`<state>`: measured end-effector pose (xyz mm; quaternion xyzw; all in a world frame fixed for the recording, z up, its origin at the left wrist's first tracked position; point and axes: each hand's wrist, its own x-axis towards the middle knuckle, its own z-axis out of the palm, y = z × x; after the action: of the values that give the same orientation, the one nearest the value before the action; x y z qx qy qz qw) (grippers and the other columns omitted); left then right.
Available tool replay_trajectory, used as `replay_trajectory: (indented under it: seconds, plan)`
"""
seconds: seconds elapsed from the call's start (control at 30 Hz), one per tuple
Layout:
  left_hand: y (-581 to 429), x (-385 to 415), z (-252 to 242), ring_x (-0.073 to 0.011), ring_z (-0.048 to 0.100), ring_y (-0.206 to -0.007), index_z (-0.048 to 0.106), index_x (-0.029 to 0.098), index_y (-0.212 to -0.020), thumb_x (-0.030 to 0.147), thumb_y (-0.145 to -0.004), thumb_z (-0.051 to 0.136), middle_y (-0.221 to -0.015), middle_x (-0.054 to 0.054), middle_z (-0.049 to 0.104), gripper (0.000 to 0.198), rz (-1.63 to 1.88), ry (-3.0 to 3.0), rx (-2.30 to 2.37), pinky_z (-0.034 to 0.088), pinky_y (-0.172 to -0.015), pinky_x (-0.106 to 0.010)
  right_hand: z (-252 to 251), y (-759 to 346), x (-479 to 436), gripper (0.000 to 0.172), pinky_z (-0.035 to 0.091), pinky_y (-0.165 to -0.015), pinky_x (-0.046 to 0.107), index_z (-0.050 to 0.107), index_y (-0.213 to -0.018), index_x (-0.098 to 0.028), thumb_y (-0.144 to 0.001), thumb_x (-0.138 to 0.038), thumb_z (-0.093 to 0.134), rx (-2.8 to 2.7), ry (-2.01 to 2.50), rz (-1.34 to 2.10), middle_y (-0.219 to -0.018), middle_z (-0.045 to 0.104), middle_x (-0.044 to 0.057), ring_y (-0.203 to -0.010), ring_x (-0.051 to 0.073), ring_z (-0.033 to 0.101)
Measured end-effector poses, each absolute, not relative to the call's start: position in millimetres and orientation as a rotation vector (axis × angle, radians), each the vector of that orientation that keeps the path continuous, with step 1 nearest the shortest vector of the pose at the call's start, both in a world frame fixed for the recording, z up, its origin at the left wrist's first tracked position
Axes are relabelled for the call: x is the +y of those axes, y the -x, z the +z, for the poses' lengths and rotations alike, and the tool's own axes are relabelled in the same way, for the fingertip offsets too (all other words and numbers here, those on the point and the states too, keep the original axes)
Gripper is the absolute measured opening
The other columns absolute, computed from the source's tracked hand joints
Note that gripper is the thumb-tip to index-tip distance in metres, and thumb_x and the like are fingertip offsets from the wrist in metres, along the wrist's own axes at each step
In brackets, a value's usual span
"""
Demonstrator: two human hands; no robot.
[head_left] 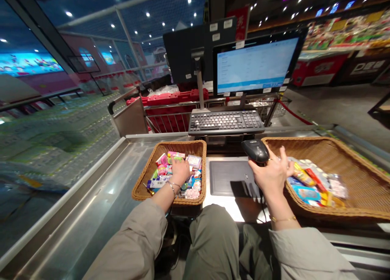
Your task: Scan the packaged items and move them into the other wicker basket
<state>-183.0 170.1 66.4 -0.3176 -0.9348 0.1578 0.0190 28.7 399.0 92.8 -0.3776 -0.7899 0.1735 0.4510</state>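
Note:
My right hand grips a black barcode scanner, thumb and palm around it while some fingers stick up and outward. Below the scanner is a dark flat plate set in the metal counter. Inside the left wicker basket, my left hand reaches down over small packaged goods, its fingers stretched and touching the pile. A pink-and-yellow pack, a pink-capped container and a clear square box lie around it. The undersides of the left fingers are hidden.
On the right stands a larger wicker basket with several packets, including a red one and a blue one. A keyboard and a lit monitor stand behind the counter. The scanner's cable hangs below my right hand.

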Motion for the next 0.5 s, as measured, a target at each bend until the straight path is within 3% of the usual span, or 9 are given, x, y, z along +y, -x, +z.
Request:
replay_trajectory:
  seconds: [0.2,0.33,0.5]
  plan:
    - [180.2,171.4,70.0,-0.0417,0.063,-0.119,0.069,0.016,-0.124,0.058,-0.089,0.064,-0.127,-0.02,0.071,0.055,0.378,0.882,-3.033,0.021,-0.113,-0.075,92.9,-30.7,398.8,0.06,0.013,-0.119,0.067,0.067,-0.128,-0.016,-0.078,-0.049,0.063,-1.945,0.936,0.44,-0.135,0.068,0.015,-0.15,0.037,0.033]
    - [182.0,171.8,74.8,-0.0416,0.061,-0.121,0.066,0.018,-0.127,0.056,-0.082,0.069,-0.137,-0.019,0.064,0.059,0.3,0.865,-3.008,0.035,-0.109,-0.067,91.8,-30.8,398.9,0.058,0.014,-0.119,0.067,0.068,-0.127,-0.016,-0.079,-0.05,0.063,-1.943,0.928,0.426,-0.134,0.069,0.015,-0.15,0.037,0.033]
    - [190.6,169.0,83.0,-0.0384,0.049,-0.139,0.05,0.019,-0.147,0.042,-0.084,0.067,-0.156,-0.018,0.047,0.069,-0.105,1.036,-2.841,0.035,-0.115,-0.061,90.6,-30.3,398.4,0.06,0.016,-0.118,0.066,0.067,-0.128,-0.015,-0.08,-0.051,0.061,-1.932,0.917,0.405,-0.131,0.07,0.017,-0.149,0.037,0.035]
